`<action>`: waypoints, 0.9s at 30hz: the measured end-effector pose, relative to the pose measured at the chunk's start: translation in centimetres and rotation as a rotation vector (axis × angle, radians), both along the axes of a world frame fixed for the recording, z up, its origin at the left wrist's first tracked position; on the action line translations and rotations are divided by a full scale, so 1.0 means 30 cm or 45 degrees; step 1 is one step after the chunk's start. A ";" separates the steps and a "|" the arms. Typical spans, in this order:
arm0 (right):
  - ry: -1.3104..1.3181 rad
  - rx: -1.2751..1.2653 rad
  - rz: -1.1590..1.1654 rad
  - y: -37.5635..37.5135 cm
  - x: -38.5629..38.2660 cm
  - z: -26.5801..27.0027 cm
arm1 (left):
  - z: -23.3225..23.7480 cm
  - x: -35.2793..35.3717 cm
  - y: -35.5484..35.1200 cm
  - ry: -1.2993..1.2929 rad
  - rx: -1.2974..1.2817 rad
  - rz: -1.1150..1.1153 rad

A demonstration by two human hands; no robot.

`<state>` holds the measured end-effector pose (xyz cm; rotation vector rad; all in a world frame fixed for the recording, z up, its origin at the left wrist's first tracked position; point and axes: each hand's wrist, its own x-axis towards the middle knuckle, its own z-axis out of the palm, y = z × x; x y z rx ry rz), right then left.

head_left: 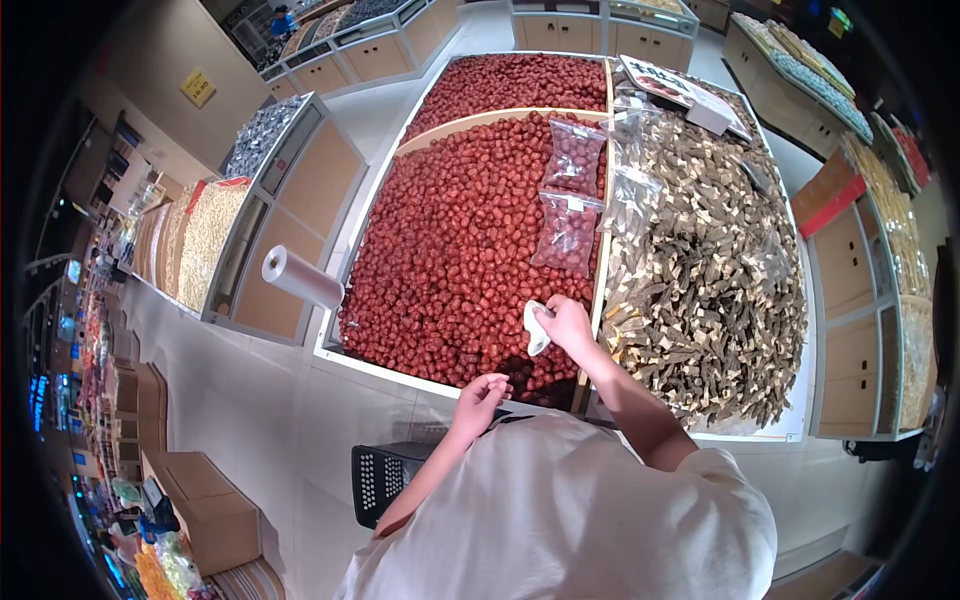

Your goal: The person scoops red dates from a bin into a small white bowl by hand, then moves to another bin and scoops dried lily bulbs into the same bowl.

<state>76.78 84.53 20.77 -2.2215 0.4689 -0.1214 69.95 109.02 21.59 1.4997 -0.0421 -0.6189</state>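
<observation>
Dates (450,240) crowd the bin (400,372); right hand (568,322) clasps a white scoop (536,330) by the three-o'clock divider (603,230); left hand (480,395) half-open, empty, over the six-o'clock rim.

Wide open left of the wooden divider (599,290), over the heap of red dates (440,260). Blocked against the divider's left side, midway along, by two filled bags (568,232). Closed further back by a cross board (490,117). Taken up at the divider's near end by the right hand (568,322) gripping a white scoop (537,330), and left of that, at the rim, by the left hand (480,395). Open right of the divider above the brown dried pieces (700,280). Barred far left of the divider by a roll of plastic (300,278).
</observation>
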 end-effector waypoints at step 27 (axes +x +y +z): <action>0.118 0.030 0.216 0.092 -0.162 -0.023 | -0.032 -0.011 0.013 0.024 -0.042 0.012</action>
